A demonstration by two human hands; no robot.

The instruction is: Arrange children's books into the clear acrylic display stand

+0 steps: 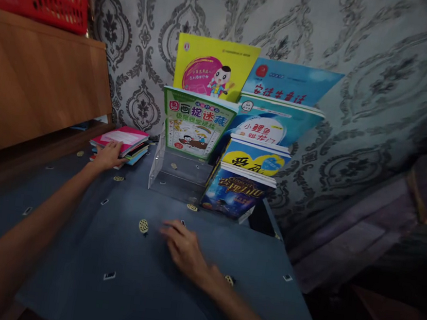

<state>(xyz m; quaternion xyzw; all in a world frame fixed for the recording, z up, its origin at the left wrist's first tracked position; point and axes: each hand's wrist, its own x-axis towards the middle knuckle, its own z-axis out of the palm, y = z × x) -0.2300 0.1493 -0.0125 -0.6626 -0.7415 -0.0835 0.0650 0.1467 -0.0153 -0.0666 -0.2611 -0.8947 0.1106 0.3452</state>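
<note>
My left hand (108,156) reaches to a stack of books at the left rear of the table. Its fingers lie over the near edge of the top book, a pink one (130,137), and the thumb is by the stack's side. I see no firm grip there. My right hand (187,250) hovers low over the tablecloth, slightly blurred, fingers loosely bent and apart, holding nothing. Ahead of it stands a clear acrylic book rack (158,166). In its left column are a yellow book (243,73) and a green picture book (198,127); the tier in front shows bare plastic.
The rack's right column holds blue books (281,80), a teal book (299,121), a yellow-and-blue book (233,154) and dark blue books (232,193). A wooden cabinet (31,86) with a red basket (61,1) stands left. Patterned wallpaper (392,99) backs the blue tablecloth (79,268).
</note>
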